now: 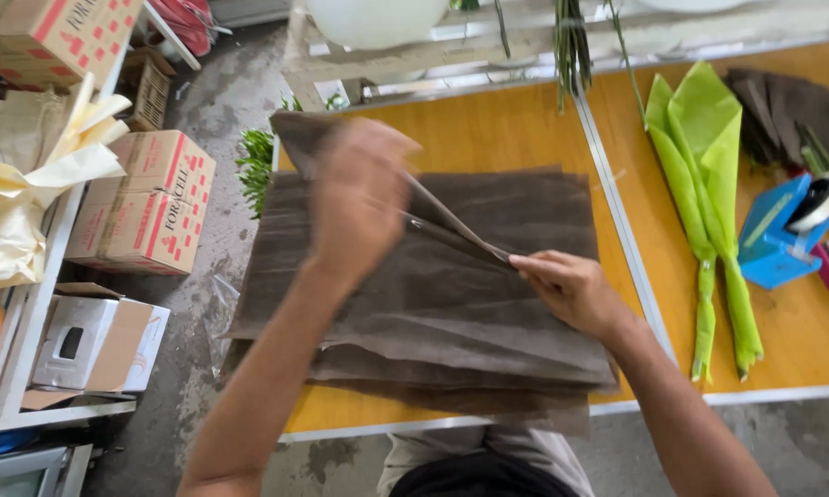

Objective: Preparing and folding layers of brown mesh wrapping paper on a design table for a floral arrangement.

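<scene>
Left hand (359,198) motion-blurred; grip unclear; tape dispenser (787,230) edge-cropped.

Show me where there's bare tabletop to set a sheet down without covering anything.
Freest: the yellow tabletop beyond the brown paper stack, up to the far edge. Also a strip on the right table between the green wraps and the blue tape dispenser. Crowded: the stack fills the near table under the left hand and right hand; dark sheets fill the far right corner.

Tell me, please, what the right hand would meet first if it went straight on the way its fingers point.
Probably the left hand, blurred above the brown paper stack; the right hand points up-left along the lifted sheet, though depth is unclear.
</scene>
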